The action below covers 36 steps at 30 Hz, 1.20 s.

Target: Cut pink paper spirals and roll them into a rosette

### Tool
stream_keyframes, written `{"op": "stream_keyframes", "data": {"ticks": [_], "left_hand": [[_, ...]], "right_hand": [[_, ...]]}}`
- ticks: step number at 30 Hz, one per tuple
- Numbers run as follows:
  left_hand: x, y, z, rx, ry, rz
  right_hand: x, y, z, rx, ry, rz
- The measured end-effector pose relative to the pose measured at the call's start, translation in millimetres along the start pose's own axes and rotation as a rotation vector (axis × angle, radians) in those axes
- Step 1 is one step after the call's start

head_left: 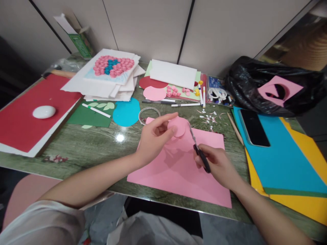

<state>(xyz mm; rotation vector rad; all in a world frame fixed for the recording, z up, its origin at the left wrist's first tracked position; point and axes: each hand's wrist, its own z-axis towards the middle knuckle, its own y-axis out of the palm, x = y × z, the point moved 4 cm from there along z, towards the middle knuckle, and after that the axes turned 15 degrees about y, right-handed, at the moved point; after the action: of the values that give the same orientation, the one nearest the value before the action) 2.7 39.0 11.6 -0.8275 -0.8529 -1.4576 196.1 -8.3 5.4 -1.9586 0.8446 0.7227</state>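
Note:
Between the thumb and fingers of my left hand (156,136) is a small round piece of pink paper (181,128), held up above the table. My right hand (216,162) grips a pair of scissors (203,158) by the black handles. The blades point up and away, with their tips at the right edge of the pink piece; whether they touch it I cannot tell. Beneath both hands lies a large sheet of pink paper (176,177). A blue paper shape (126,113) and a round metal ring (140,117) lie just beyond my left hand.
At the back left, a stack of white boards (109,90) carries pink and blue paper rolls. Red paper (28,126) with a white oval object (44,112) lies left. On the right are a phone (254,127), blue paper (286,160) and a black plastic bag (245,81). Paper scraps (208,118) lie behind the scissors.

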Motion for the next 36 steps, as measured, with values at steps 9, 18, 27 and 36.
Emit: {"op": "stream_keyframes", "data": {"ticks": [9,18,27,36], "left_hand": [[-2.9,-0.6,-1.4,0.016,-0.029,-0.046],[-0.7,-0.3,-0.3,-0.008,-0.021,-0.018],[0.2,3.0,-1.4,-0.097,-0.02,0.026],[-1.8,2.5,-1.7,-0.095,0.005,0.021]], "right_hand": [[1.3,0.4,1.0,0.007,-0.007,-0.006],[2.9,-0.5,-0.1,0.006,0.005,-0.019],[7.0,0.5,3.3,0.02,0.012,-0.081],[3.8,0.6,2.6,0.021,0.011,-0.061]]}}
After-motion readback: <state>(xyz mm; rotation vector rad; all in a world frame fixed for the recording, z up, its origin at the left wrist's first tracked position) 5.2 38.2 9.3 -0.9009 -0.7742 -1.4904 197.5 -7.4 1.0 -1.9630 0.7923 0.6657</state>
